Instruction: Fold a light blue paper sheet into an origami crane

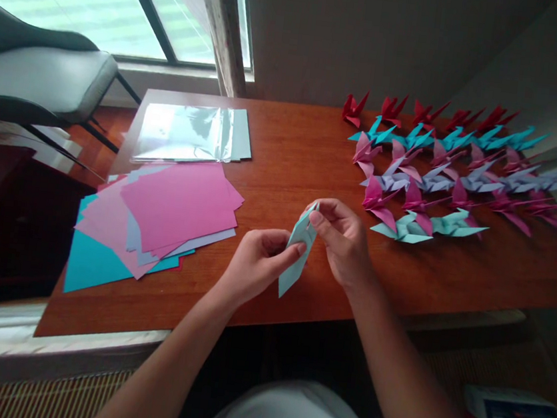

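Note:
A pale mint piece of folded origami paper (pixel 291 276) is held in the air over the front of the table, narrow and pointed at its lower end. My left hand (pixel 263 261) pinches it around the middle, thumb lying across its face. At the upper end, my right hand (pixel 340 237) grips the tip between thumb and fingers. Just to the right stand two finished mint paper cranes (pixel 404 227). Some of my fingers are hidden behind the paper.
Rows of red (pixel 354 109), turquoise, pink, lavender and magenta cranes fill the table's right side. Loose coloured sheets (pixel 183 205) lie fanned at left, with a shiny plastic packet of paper (pixel 186 133) behind them. A chair (pixel 42 75) stands by the window.

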`<state>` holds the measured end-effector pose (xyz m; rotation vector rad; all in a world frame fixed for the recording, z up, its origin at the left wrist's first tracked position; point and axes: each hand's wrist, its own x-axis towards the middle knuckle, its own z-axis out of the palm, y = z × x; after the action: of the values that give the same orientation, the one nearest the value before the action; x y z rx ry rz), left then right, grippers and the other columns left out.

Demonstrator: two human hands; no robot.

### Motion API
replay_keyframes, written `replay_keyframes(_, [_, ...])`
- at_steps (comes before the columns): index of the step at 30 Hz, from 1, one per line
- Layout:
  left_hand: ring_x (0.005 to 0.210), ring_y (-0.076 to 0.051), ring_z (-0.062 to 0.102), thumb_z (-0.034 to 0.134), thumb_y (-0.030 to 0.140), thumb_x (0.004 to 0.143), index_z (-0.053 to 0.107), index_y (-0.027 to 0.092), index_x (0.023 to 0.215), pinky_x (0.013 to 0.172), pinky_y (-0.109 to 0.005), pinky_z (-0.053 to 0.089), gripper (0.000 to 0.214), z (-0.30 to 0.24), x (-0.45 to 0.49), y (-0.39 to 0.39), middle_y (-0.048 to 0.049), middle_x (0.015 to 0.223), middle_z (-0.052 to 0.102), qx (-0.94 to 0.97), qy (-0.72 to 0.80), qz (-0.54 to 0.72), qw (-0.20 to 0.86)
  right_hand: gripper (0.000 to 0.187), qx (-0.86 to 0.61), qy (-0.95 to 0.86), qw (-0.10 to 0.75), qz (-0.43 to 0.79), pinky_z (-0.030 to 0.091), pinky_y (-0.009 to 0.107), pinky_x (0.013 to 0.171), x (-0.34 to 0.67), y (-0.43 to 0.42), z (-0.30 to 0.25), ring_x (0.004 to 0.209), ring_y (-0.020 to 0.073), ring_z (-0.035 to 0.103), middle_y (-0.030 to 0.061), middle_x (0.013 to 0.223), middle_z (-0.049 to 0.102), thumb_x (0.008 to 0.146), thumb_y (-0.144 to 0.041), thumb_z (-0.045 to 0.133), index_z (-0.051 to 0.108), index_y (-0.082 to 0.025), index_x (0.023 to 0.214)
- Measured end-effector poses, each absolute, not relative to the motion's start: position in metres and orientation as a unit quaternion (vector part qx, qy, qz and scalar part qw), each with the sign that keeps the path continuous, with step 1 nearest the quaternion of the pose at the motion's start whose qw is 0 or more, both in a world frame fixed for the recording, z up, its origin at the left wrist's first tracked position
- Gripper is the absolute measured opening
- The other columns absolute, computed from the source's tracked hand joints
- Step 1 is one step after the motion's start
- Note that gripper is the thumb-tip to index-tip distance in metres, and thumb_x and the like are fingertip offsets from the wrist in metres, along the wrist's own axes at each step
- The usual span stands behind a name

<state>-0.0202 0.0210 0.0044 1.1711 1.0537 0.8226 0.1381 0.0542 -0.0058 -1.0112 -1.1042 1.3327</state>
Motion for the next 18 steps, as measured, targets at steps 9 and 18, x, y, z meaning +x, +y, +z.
replay_keyframes(9, [0.055,-0.009,0.038,0.065,0.05,0.087,0.057,0.015,0.065,0.05,-0.022,0.027,0.043,0.0064,-0.0198,0.0208,0.0037,0.06,0.042,0.536,0.465,0.347,0.613,0.01,-0.446,-0.456,0.559,0.53,0.051,0.025,0.063,0.1344,0.0585,-0.0056,0.068,0.0121,0.06,-0.002,0.075,0.067,0.08,-0.032,0.072,0.068,-0.023,0.078])
replay_keyframes(18, [0.057,-0.009,0.039,0.065,0.047,0.088,0.056,0.015,0.066,0.051,-0.021,0.027,0.039,0.0046,-0.0193,0.0202,0.003,0.062,0.043,0.534,0.468,0.353,0.609,0.02,-0.44,-0.463,0.556,0.532,0.052,0.025,0.064,0.1357,0.0573,-0.0059,0.069,0.0125,0.061,-0.0023,0.075,0.067,0.076,-0.039,0.081,0.069,-0.024,0.079])
